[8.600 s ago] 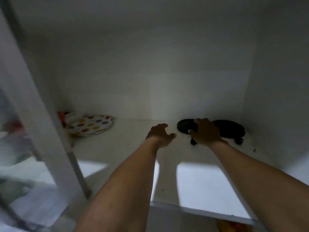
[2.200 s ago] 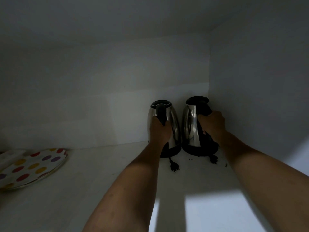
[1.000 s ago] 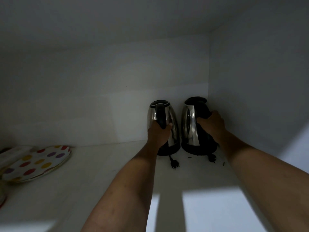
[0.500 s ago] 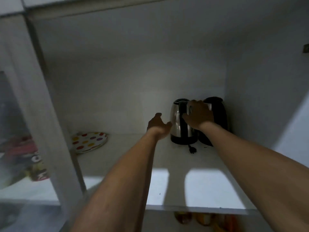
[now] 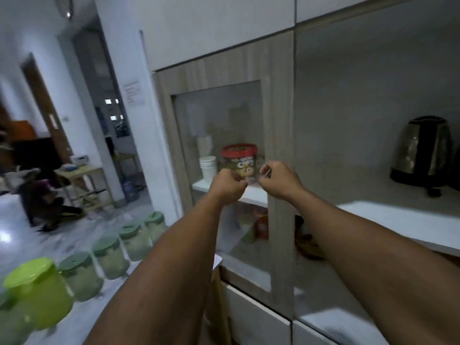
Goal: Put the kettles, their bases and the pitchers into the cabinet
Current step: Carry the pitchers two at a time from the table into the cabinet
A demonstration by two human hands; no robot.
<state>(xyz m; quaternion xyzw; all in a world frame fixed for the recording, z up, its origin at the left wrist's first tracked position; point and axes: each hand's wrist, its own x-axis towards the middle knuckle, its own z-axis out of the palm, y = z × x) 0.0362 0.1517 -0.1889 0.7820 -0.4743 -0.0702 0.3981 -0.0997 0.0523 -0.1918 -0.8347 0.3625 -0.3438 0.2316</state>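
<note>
Turning from the shelved kettle (image 5: 422,152), both hands (image 5: 228,186) (image 5: 280,180) are loosely curled, empty; pitchers (image 5: 37,292) must be fetched next

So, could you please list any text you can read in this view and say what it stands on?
"CHOCO CHIPS", only partly legible: on the red-lidded tub behind the glass cabinet door.
Paper notice on the white pillar: printed lines too small and blurred to read.
Red packet on the lower shelf: blurred, unreadable.
Kettle: no readable marking.
</note>
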